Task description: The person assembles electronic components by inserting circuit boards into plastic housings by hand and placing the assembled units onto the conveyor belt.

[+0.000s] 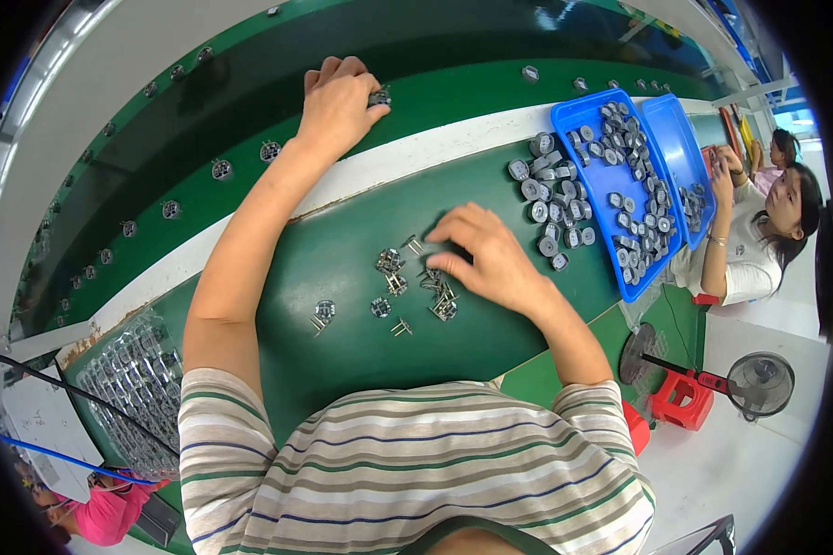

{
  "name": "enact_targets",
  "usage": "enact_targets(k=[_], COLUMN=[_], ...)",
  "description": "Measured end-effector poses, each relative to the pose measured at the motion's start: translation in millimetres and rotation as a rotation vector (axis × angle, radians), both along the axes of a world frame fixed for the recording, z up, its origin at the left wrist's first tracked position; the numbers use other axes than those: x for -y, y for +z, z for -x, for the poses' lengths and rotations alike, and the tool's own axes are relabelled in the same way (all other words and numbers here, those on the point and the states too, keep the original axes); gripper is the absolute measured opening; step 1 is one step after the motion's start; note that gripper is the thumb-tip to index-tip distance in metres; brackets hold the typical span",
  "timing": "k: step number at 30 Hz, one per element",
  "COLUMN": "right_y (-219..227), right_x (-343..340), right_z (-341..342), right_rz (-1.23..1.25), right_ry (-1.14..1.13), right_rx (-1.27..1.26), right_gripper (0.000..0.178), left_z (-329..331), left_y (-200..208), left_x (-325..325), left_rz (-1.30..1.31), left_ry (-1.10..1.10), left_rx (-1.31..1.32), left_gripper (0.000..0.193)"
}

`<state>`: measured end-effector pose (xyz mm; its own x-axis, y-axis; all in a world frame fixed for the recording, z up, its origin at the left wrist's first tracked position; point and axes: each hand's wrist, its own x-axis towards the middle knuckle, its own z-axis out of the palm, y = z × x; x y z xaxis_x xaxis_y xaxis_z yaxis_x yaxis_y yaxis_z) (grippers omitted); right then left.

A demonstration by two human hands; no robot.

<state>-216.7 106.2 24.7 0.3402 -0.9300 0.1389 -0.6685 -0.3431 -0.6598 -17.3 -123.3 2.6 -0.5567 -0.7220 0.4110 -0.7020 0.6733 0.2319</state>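
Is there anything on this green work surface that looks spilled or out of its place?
Yes, mildly. Grey round parts lie loose on the green surface beside the blue tray, outside it. Small metal pieces are scattered by the right hand. Nothing looks damaged.

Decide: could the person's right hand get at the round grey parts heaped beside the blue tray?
Probably yes: the right hand rests on the green table just short of the grey parts, with nothing between them.
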Motion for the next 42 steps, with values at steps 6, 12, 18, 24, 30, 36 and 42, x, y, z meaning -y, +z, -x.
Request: enact_targets(k=[6, 12, 18, 24, 30, 36, 42], right_y=[-2, -6, -1, 2, 1, -2, -10], right_x=[-28, -30, -37, -33, -27, -5, 34], right_z=[-5, -9, -7, 0, 4, -3, 2], right_rz=[-0.026, -0.028, -0.246, -0.325, -0.222, -0.054, 0.108], right_ry=[-0.025, -0.019, -0.057, -0.083, -0.1, -0.303, -0.267], right_rx=[0.084, 0.118, 0.249, 0.31, 0.261, 0.202, 0.072], right_gripper=[0.026, 0.019, 0.019, 0.014, 0.019, 0.035, 0.044], left_z=[43, 115, 117, 45, -4, -7, -6], left_y=[14, -8, -15, 12, 13, 3, -3], left_x=[-24, -62, -65, -76, -85, -89, -91], left_rz=[-0.003, -0.131, -0.269, -0.3, -0.326, -0.443, -0.455], left_ry=[-0.01, -0.729, -0.787, -0.569, -0.449, -0.483, -0.5], left_rx=[0.075, -0.191, -0.17, 0.004, -0.039, -0.186, -0.255], left_gripper=[0.042, 0.046, 0.031, 0.024, 0.033, 0.04, 0.036])
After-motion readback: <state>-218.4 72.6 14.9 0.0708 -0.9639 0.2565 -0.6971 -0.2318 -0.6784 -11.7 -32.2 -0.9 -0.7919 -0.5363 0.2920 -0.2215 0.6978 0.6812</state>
